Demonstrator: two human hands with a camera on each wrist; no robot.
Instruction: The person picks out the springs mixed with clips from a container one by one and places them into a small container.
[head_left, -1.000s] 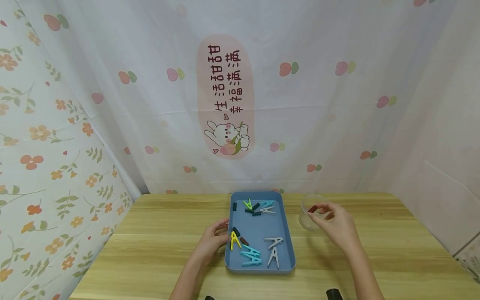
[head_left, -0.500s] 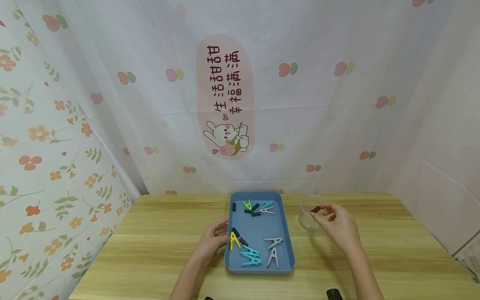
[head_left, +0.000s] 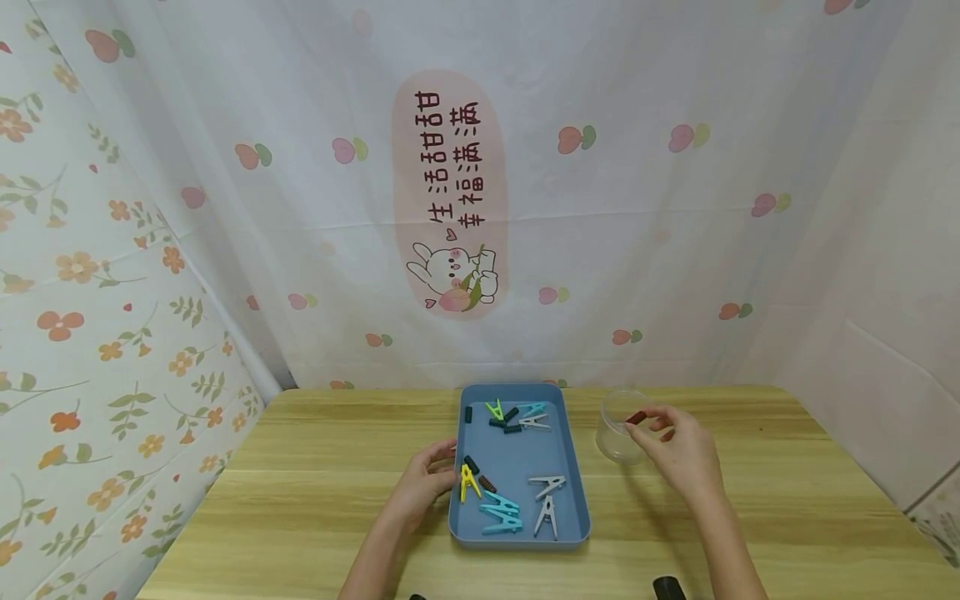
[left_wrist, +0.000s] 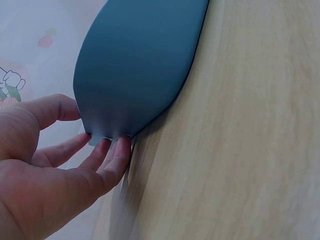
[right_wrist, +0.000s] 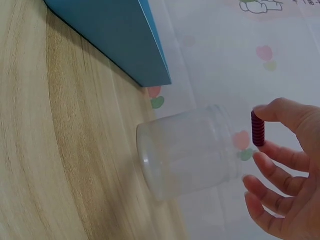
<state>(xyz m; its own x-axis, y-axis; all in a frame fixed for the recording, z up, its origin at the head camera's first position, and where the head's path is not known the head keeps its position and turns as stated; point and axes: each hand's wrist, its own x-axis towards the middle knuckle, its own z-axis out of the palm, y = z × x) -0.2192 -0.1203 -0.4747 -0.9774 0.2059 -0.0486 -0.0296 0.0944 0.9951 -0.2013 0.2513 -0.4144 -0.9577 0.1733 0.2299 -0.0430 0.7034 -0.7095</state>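
Note:
My right hand (head_left: 678,454) pinches a small dark red ribbed cylinder (right_wrist: 258,128) between thumb and finger, with the other fingers loosely bent. In the head view, the cylinder overlaps the right part of the clear plastic jar (head_left: 618,442); the right wrist view shows it just beyond the jar's mouth, against the curtain. My left hand (head_left: 422,485) lies at the left side of the blue tray (head_left: 519,543). Its fingertips (left_wrist: 122,142) touch the tray's outer wall. Inside the tray lie a yellow clothespin (head_left: 468,482), a brown ribbed cylinder (head_left: 487,483) and several dark green ribbed cylinders (head_left: 512,428).
More clothespins are scattered in the tray: a lime green one (head_left: 496,409), several teal ones (head_left: 501,523) and grey ones (head_left: 547,515). The wooden table (head_left: 337,500) meets a patterned curtain (head_left: 600,217) at the back. Black rod ends (head_left: 667,588) show at the bottom.
My right hand has shifted slightly right with the red ribbed cylinder still pinched. The left hand and the things in the tray stay where they were.

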